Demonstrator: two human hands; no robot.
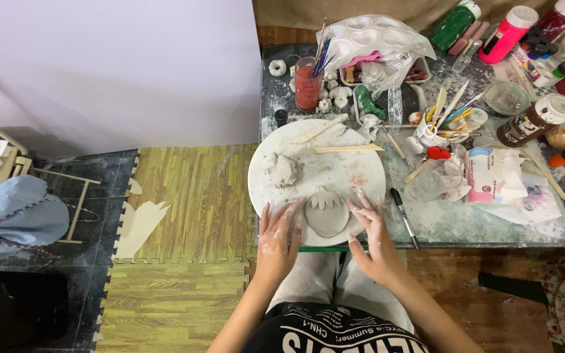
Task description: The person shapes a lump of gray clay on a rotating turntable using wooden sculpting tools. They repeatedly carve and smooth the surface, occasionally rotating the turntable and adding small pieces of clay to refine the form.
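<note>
Clay-smeared left hand (pixel 278 236), right hand (pixel 375 236) flank flat grey clay piece (pixel 327 213), fingers spread, on round white board (pixel 361 171).

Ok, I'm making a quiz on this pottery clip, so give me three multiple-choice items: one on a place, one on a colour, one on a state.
1. Where does the flat clay piece lie?
A. on the round white board
B. on the floor mat
C. inside the paint palette

2. What colour is the liquid in the brush cup?
A. blue
B. red
C. clear

3. How do the hands meet the clay piece?
A. both lifted well above it
B. one hand pinches it in the air
C. left hand and right hand flank it, fingers at its edges

Answers: 1 A, it rests at the board's near edge; 2 B, the cup shows red; 3 C, the hands lie on either side.
</note>
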